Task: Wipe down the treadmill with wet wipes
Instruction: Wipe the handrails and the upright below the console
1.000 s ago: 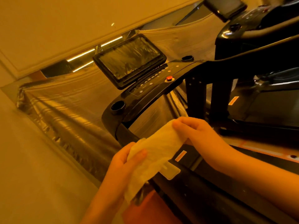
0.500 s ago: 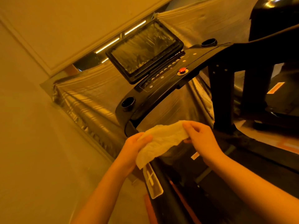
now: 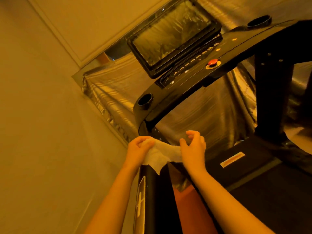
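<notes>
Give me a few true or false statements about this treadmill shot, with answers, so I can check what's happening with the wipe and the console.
1. The left hand grips the wet wipe. True.
2. The wet wipe is pressed against the screen. False: it is held low in front of the person, below the console and well away from the screen.
3. A red button sits on the console, below the screen. True.
4. The console has only one cup holder. False: there are two, the near cup holder at one end and the far cup holder at the other.
</notes>
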`<act>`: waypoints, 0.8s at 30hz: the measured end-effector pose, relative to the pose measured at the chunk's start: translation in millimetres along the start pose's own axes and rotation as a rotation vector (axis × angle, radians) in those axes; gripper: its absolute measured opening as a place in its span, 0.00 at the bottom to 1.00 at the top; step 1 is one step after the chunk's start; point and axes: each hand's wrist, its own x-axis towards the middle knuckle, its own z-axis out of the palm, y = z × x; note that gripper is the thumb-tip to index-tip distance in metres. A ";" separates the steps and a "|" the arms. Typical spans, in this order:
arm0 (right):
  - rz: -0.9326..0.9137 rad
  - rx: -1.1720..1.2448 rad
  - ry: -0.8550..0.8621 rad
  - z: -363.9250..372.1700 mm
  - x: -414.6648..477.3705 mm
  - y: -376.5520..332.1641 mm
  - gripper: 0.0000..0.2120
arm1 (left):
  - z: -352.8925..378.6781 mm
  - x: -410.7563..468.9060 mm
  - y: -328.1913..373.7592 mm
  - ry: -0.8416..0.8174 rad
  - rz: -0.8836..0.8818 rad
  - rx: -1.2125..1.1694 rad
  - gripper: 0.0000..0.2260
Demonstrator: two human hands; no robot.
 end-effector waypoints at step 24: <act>0.212 0.069 -0.869 93.9 44.8 29.1 0.23 | -0.1 3.5 -22.0 0.220 -0.022 0.134 0.14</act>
